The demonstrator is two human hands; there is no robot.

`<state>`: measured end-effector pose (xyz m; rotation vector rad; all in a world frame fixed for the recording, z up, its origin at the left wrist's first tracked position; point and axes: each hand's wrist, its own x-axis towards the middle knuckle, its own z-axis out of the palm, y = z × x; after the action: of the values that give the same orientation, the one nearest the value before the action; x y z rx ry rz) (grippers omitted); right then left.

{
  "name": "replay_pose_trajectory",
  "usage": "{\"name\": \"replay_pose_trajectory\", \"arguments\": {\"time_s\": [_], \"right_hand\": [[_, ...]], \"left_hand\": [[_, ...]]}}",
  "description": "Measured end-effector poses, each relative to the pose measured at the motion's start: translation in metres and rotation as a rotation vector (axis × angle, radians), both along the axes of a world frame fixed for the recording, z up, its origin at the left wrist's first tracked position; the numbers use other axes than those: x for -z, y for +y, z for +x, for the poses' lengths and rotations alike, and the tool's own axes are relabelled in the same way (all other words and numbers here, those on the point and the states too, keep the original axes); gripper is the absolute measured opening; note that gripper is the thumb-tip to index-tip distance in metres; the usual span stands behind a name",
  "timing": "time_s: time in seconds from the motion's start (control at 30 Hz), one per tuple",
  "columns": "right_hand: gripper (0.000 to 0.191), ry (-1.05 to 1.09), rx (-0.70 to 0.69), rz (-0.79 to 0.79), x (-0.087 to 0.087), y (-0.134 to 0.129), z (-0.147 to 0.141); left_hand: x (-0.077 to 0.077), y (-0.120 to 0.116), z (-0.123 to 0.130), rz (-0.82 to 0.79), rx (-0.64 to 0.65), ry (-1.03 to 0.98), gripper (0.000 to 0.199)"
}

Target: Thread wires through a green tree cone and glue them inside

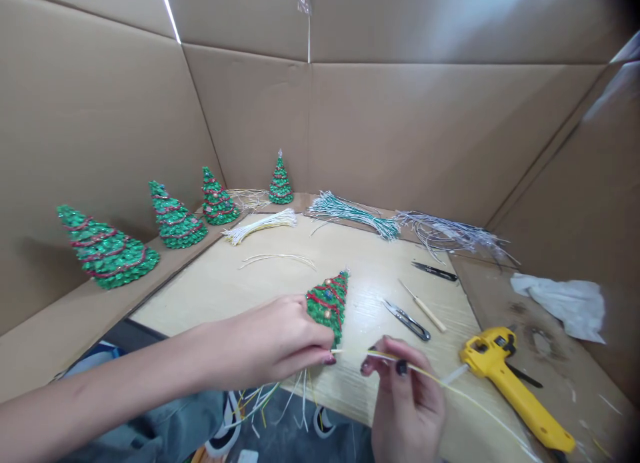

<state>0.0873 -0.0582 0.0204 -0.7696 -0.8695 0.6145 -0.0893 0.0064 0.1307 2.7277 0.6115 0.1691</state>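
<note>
My left hand (265, 338) grips a small green beaded Christmas tree (327, 305) by its side, with the fingers partly hiding it. Red garland and small baubles circle the tree. A tangle of white and yellow wire ends (265, 403) hangs below it. My right hand (406, 403) pinches a thin yellow wire (395, 360) between thumb and fingertips. The wire's tip reaches the tree's lower edge, and its far end trails down to the right.
Several finished beaded trees (105, 246) stand on a cardboard ledge (185, 263) at left. On the pale wooden board (360, 263) lie wire bundles (355, 216), snips (407, 320) and an awl (425, 308). A yellow glue gun (515, 383) and crumpled white cloth (560, 306) lie at right.
</note>
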Motion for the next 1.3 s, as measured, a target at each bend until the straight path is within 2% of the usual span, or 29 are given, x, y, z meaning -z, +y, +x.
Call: {"name": "replay_pose_trajectory", "arguments": {"time_s": [0.07, 0.13, 0.27, 0.4, 0.53, 0.57, 0.63, 0.7, 0.8, 0.93, 1.03, 1.17, 1.3], "right_hand": [[0.012, -0.150, -0.123, -0.021, 0.000, 0.000, -0.003], [0.015, -0.234, -0.177, -0.027, 0.002, -0.001, -0.004], [0.017, -0.302, -0.131, 0.015, 0.003, -0.002, 0.000], [0.013, -0.392, -0.146, 0.085, 0.000, -0.001, 0.001], [0.014, -0.309, -0.067, 0.054, 0.001, 0.001, -0.002], [0.013, -0.273, -0.046, 0.030, 0.002, 0.002, -0.001], [0.012, -0.208, -0.003, -0.009, 0.006, 0.004, 0.002], [0.010, -0.165, 0.031, -0.034, 0.009, 0.006, 0.004], [0.009, -0.149, 0.037, -0.061, 0.011, 0.008, 0.005], [0.009, -0.144, 0.025, -0.097, 0.010, 0.009, 0.004], [0.009, -0.128, 0.020, -0.108, 0.011, 0.010, 0.005], [0.008, -0.120, 0.019, -0.125, 0.014, 0.012, 0.006], [0.006, -0.127, 0.031, -0.154, 0.018, 0.013, 0.007]], "left_hand": [[0.002, -0.003, 0.000, -0.003, 0.006, 0.010, 0.028], [0.003, -0.004, 0.000, -0.012, 0.010, 0.021, 0.027], [0.001, -0.005, -0.002, -0.081, -0.018, 0.017, 0.029], [-0.001, -0.007, -0.001, -0.123, -0.008, -0.003, 0.028], [0.001, 0.004, -0.005, -0.014, -0.041, -0.024, 0.013], [0.003, 0.009, -0.007, 0.032, -0.066, -0.017, 0.015], [0.011, 0.020, -0.012, 0.105, -0.117, 0.006, 0.037], [0.022, 0.029, -0.014, 0.130, -0.170, 0.019, 0.047], [0.035, 0.034, -0.013, 0.113, -0.291, 0.048, 0.049], [0.042, 0.032, -0.009, 0.075, -0.403, 0.134, 0.046], [0.044, 0.035, -0.012, 0.028, -0.386, 0.036, 0.047], [0.051, 0.045, -0.018, -0.096, -0.284, -0.155, 0.045], [0.056, 0.051, -0.018, -0.259, -0.230, -0.222, 0.048]]}}
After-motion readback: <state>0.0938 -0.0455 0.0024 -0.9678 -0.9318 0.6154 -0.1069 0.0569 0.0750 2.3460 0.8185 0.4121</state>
